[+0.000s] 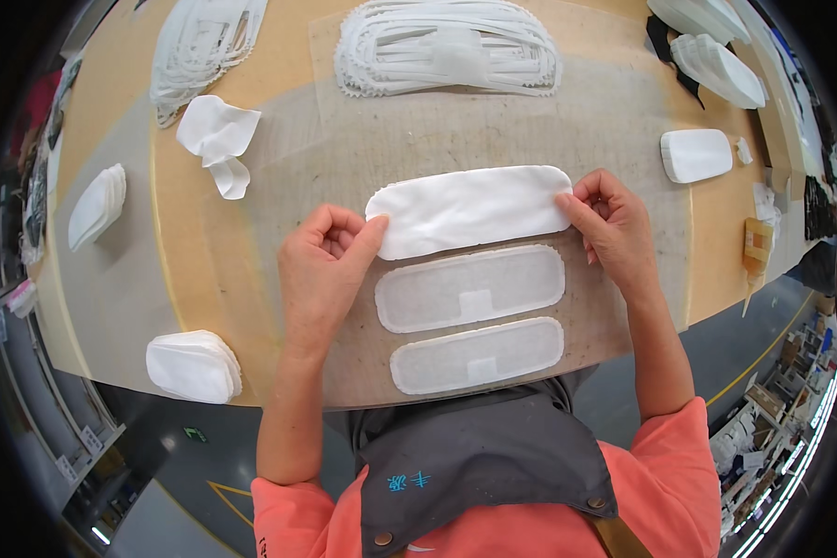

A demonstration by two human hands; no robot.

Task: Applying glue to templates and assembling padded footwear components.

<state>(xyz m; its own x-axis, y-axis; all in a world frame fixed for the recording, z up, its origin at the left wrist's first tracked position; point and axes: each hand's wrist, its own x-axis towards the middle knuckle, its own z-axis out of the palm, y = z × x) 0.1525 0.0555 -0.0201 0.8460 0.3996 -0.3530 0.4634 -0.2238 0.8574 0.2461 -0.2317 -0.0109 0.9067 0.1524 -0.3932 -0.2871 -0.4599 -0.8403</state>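
A long white fabric piece with rounded ends [470, 212] is stretched level between my hands, just over the table. My left hand [330, 270] pinches its left end between thumb and fingers. At the opposite end my right hand [614, 228] grips the edge the same way. Nearer to me lie two thinner, translucent white oblong pieces, a middle one [428, 296] and a front one [428, 361], one below the other. Each carries a small pale square at its centre. Whether another layer lies under the held fabric is hidden.
A big bundle of white looped strips [358, 56] lies at the back, another pile [181, 70] at back left. A crumpled white cloth [219, 130] and white stacks [191, 367] sit leftward. At right are a white pad [696, 155] and a yellowish bottle [755, 246].
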